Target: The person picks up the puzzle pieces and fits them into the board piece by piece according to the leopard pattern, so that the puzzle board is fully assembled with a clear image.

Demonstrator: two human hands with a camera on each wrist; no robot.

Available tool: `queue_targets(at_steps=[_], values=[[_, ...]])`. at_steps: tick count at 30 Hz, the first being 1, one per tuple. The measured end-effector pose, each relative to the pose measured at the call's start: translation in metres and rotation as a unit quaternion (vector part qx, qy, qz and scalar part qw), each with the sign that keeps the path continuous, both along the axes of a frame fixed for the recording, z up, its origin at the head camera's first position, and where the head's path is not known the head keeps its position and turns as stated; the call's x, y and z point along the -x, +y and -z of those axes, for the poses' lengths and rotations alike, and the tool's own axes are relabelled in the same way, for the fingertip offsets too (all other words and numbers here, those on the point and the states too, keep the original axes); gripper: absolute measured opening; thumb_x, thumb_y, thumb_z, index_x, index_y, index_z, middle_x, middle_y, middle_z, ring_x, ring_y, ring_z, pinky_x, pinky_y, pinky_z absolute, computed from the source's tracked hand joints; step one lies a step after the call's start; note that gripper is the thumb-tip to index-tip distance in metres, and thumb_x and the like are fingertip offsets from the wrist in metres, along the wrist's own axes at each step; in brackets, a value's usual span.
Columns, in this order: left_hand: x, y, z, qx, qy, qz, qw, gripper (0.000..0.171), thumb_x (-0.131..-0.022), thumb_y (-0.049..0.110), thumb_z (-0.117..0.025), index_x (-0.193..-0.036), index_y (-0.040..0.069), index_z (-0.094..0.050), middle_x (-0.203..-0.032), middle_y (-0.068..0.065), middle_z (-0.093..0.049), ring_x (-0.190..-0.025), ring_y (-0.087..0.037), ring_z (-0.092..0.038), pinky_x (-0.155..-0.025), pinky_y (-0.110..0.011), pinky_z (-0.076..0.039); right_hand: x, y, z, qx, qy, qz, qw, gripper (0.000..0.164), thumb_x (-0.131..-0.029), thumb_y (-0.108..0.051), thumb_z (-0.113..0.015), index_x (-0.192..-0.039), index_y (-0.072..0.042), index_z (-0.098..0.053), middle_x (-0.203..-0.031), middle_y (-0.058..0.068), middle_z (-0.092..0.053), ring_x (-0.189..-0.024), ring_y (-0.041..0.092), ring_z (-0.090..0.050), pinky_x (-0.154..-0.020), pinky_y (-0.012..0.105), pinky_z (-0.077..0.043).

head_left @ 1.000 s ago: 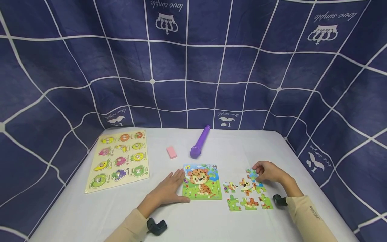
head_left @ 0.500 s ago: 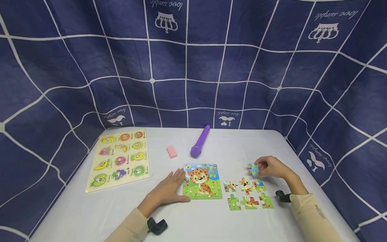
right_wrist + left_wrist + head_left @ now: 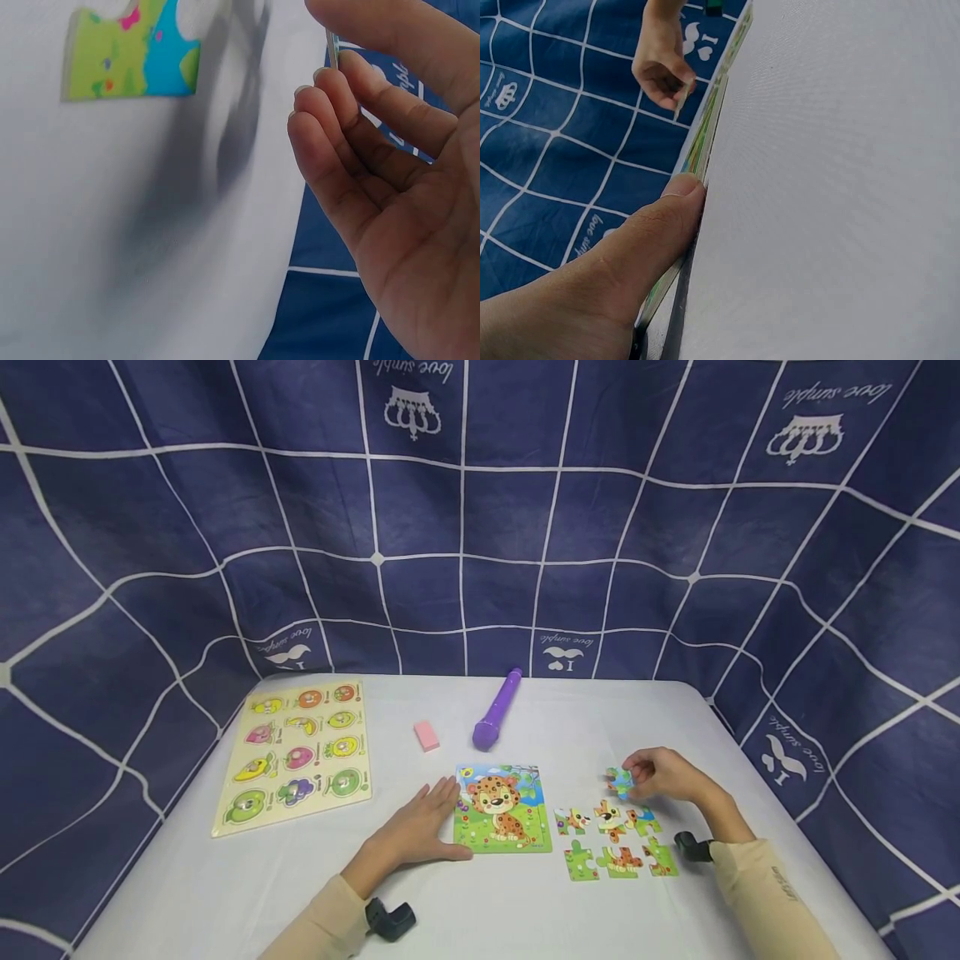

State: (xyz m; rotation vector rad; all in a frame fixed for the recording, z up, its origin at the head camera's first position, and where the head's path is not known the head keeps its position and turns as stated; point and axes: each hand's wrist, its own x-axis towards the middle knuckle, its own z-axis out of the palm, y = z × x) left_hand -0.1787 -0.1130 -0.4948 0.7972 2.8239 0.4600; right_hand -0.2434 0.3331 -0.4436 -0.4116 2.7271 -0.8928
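My right hand [image 3: 662,774] pinches a blue-green jigsaw piece [image 3: 619,782] between thumb and fingers, above the table. In the right wrist view that piece [image 3: 332,49] shows only edge-on. Just nearer to me lie several loose jigsaw pieces in two rows, with parts of a spotted cub, such as the lower-left green piece [image 3: 581,862]. My left hand [image 3: 415,829] rests flat on the table at the left edge of a square leopard-cub picture board [image 3: 501,810]. Its fingers are straight. In the left wrist view the thumb [image 3: 641,232] touches the board's edge.
A wooden fruit puzzle board [image 3: 300,752] lies at the left. Behind the picture board are a pink block [image 3: 426,737] and a purple toy microphone [image 3: 497,710]. A dark blue checked curtain [image 3: 480,527] hangs behind the white table [image 3: 480,910].
My right hand has lifted the jigsaw piece from just behind the loose rows. After shifting right, it has moved slightly back left with the piece. The left hand stays put.
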Motion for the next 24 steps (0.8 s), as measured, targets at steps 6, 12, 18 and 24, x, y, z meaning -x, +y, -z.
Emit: queue_targets(at_steps=[6,12,18,24], values=[[0.000,-0.001,0.001,-0.002,-0.001,-0.001,1.0000,0.113,-0.075,0.077,-0.059,-0.152,0.001,-0.026,-0.162,-0.016,-0.020,-0.151,-0.030,-0.019,-0.124,-0.047,-0.020,0.003,-0.010,0.002,0.009,0.001,0.002,1.000,0.046,-0.066,-0.015,-0.088,-0.104,0.001,-0.067,-0.086,0.004,-0.064,-0.077,0.012,-0.056,-0.065,0.020,-0.050],[0.000,-0.001,0.004,-0.003,0.001,0.001,1.0000,0.114,-0.075,0.078,-0.059,-0.153,0.001,-0.026,-0.162,-0.015,-0.020,-0.151,-0.030,-0.019,-0.124,-0.047,-0.020,0.005,-0.020,0.005,0.018,-0.014,0.006,1.000,0.045,-0.067,-0.014,-0.087,-0.104,0.001,-0.067,-0.087,0.004,-0.064,-0.078,0.012,-0.057,-0.067,0.020,-0.051],[0.000,-0.001,0.002,-0.001,0.001,-0.001,1.0000,0.114,-0.075,0.077,-0.060,-0.152,0.001,-0.027,-0.162,-0.016,-0.020,-0.151,-0.030,-0.019,-0.124,-0.047,-0.020,0.006,-0.032,0.007,0.018,-0.001,-0.009,1.000,0.043,-0.067,-0.014,-0.087,-0.103,0.001,-0.068,-0.085,0.004,-0.065,-0.076,0.013,-0.057,-0.066,0.021,-0.051],[0.000,-0.001,0.002,0.001,0.001,-0.003,1.0000,0.114,-0.075,0.077,-0.060,-0.152,0.001,-0.026,-0.162,-0.015,-0.020,-0.151,-0.030,-0.019,-0.124,-0.047,-0.019,0.008,-0.048,0.010,0.017,0.003,-0.021,1.000,0.042,-0.068,-0.015,-0.087,-0.102,0.000,-0.068,-0.083,0.003,-0.063,-0.076,0.014,-0.056,-0.065,0.021,-0.050]])
